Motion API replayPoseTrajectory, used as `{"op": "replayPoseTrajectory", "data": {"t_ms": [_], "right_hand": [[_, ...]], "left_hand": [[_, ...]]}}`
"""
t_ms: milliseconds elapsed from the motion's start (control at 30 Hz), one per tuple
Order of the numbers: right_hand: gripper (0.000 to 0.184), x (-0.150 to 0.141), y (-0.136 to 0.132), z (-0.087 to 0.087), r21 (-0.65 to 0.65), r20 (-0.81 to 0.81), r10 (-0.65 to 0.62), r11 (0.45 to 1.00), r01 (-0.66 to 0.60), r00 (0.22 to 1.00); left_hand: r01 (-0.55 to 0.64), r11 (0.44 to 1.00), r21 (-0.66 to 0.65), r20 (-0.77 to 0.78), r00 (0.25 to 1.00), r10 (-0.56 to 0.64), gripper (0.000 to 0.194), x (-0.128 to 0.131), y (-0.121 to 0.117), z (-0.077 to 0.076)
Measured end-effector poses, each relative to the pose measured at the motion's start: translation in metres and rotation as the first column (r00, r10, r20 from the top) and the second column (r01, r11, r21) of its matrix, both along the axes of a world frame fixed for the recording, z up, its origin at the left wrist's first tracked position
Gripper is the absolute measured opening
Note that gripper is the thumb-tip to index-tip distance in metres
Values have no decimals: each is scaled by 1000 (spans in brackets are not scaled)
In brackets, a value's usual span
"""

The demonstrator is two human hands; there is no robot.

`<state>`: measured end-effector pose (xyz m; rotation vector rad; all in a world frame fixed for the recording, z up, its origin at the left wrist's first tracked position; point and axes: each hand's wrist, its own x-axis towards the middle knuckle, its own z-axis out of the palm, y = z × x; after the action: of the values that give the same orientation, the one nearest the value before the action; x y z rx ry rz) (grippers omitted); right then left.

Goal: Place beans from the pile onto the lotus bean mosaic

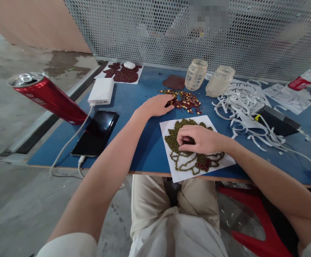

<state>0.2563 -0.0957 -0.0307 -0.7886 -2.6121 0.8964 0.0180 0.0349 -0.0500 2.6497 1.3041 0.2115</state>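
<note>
My left hand (161,105) rests at the left edge of a loose pile of mixed beans and corn kernels (189,100). Its fingers reach into the pile, with thumb and forefinger apart. Over a white sheet (168,130) at the table's front edge is my right hand (198,138), its fingers curled in. Whatever its fingertips may hold is hidden. Green mung beans (173,139) cover the sheet's upper part, forming a jagged leafy shape. Below, bean outlines surround bare white petals, and dark red beans (203,163) fill one patch.
A red can (51,100), a white power bank (102,91) and a phone (95,132) stand or lie left. Behind are a red-bean picture (125,74) and two jars (195,75) (219,81). White strips (238,107) and a black box (278,120) lie right. Metal mesh (158,32) borders the back.
</note>
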Motion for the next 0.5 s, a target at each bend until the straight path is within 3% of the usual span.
{"op": "replayPoseTrajectory", "data": {"t_ms": [133, 233, 300, 400, 500], "right_hand": [[20, 16, 27, 7, 64, -165, -259, 960, 273, 952], [18, 35, 62, 5, 223, -218, -478, 824, 520, 851], [17, 45, 83, -2, 307, -146, -517, 787, 535, 844], [17, 50, 103, -15, 398, 20, -480, 808, 434, 877], [18, 46, 109, -23, 434, 70, -452, 817, 380, 889]], "left_hand": [[8, 1000, 10, 16, 1000, -8, 61, -1, 1, -2], [16, 1000, 14, 18, 1000, -16, 59, 0, 0, 0], [22, 1000, 17, 15, 1000, -22, 59, 0, -2, 2], [23, 1000, 18, 16, 1000, -23, 56, 0, -5, 4], [23, 1000, 18, 11, 1000, -23, 55, 0, -4, 3]]}}
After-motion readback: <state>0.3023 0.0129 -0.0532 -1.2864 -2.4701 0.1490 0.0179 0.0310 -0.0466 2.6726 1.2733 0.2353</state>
